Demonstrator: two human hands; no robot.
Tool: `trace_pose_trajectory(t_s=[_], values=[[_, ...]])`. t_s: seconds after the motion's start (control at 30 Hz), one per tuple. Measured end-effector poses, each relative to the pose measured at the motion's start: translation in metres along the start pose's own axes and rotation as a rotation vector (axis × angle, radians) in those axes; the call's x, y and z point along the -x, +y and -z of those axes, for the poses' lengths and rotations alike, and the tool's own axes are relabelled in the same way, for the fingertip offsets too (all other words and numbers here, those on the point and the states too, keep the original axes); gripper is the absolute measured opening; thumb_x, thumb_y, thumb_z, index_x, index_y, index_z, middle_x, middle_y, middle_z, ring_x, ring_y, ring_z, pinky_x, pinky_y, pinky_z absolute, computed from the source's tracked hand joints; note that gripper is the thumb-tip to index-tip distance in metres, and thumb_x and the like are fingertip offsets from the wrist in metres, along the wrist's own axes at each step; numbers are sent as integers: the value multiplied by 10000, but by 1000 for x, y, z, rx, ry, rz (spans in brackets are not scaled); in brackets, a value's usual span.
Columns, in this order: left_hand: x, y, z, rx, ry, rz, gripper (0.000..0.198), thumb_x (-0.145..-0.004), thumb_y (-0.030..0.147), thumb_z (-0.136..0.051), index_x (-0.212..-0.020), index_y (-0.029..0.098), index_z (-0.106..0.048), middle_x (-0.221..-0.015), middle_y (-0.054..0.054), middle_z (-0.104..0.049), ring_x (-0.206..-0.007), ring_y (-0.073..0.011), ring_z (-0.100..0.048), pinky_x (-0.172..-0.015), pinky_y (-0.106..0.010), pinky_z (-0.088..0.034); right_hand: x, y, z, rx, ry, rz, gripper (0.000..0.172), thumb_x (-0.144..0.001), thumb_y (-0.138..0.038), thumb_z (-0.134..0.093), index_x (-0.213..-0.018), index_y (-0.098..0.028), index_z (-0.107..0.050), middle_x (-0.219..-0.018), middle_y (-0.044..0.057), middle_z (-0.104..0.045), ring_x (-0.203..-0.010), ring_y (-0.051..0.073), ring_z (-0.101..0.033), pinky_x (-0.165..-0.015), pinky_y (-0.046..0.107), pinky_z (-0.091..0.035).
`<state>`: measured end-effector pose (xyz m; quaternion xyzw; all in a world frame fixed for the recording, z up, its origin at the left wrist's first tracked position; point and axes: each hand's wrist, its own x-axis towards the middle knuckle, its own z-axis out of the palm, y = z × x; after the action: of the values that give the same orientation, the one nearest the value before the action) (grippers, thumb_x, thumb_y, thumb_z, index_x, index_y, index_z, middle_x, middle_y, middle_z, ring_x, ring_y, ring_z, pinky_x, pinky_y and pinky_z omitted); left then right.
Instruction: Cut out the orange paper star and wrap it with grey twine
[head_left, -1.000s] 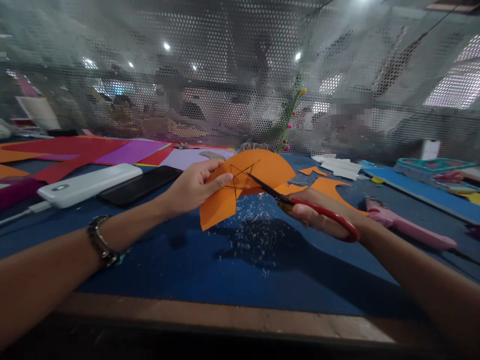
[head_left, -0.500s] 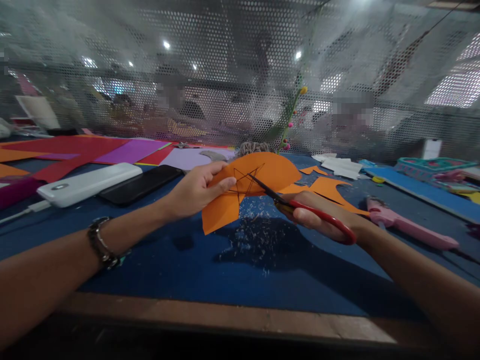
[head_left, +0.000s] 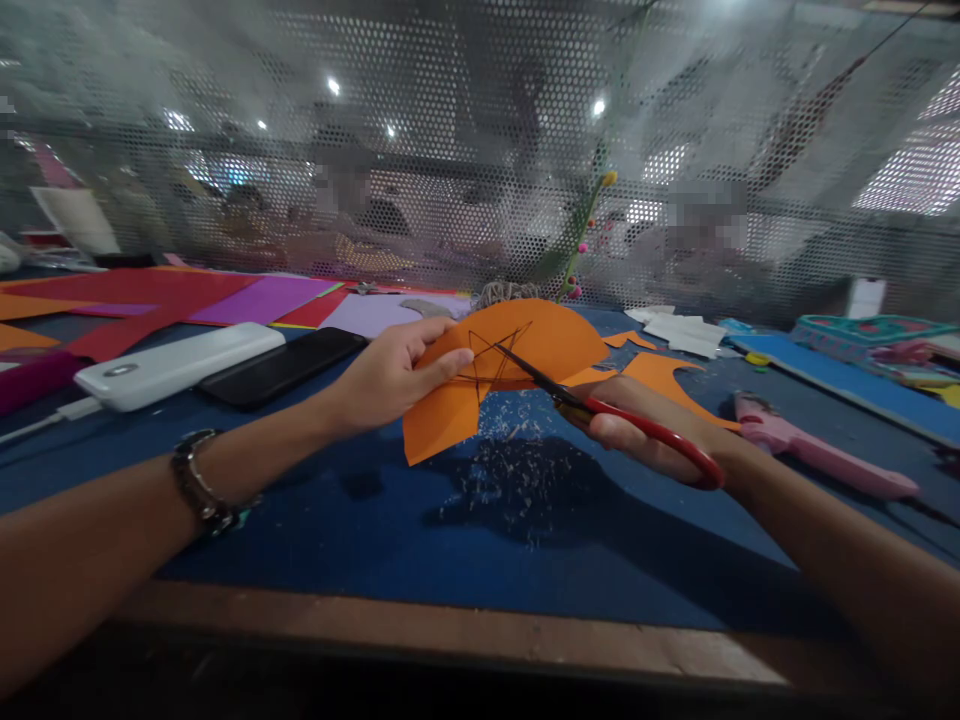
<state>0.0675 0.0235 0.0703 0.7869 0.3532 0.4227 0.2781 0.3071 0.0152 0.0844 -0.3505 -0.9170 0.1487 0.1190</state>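
My left hand pinches the left side of a sheet of orange paper, thumb on top. A star is drawn on the paper in dark lines, and a flap of it hangs down at the lower left. Red-handled scissors are in my right hand, their dark blades lying across the paper with the tip near the middle of the star. Whether the blades are parted is hard to make out. Small pale shavings lie scattered on the blue table below the paper.
Left of my hands lie a white power bank with a cable and a black phone. Orange offcuts and a pink glue gun lie on the right. Coloured sheets are spread at the back left, before a perforated metal screen.
The scissors and my right hand have shifted very slightly to the right. The orange paper stays in my left hand in nearly the same place.
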Motion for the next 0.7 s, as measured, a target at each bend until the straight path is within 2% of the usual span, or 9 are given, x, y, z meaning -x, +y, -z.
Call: trace_pose_trajectory(t_s=[0.13, 0.43, 0.7], values=[[0, -1, -1, 38, -13, 44, 224, -787, 357, -484, -884, 167, -550, -759, -3, -634, -606, -110, -578, -494, -166, -451, -1, -3, 0, -20, -28, -58, 658, -666, -803, -98, -603, -185, -314, -585, 0, -351, -523, 103, -313, -489, 260, -274], [-1, 0, 0, 14, -11, 34, 192, -780, 345, -488, -812, 164, -543, -689, 7, -608, -566, -106, -560, -479, -177, -435, -2, -6, 1, -32, -25, -30, 617, -693, -780, -99, -560, -200, -260, -530, -26, -305, -477, 80, -264, -451, 241, -246], [1, -3, -1, -32, -66, -17, 177, -795, 331, -481, -783, 159, -524, -679, 18, -531, -582, -90, -507, -482, -159, -407, -4, -3, -5, 25, -26, -17, 651, -685, -789, -99, -624, -184, -331, -583, 3, -369, -495, 98, -305, -471, 261, -289]])
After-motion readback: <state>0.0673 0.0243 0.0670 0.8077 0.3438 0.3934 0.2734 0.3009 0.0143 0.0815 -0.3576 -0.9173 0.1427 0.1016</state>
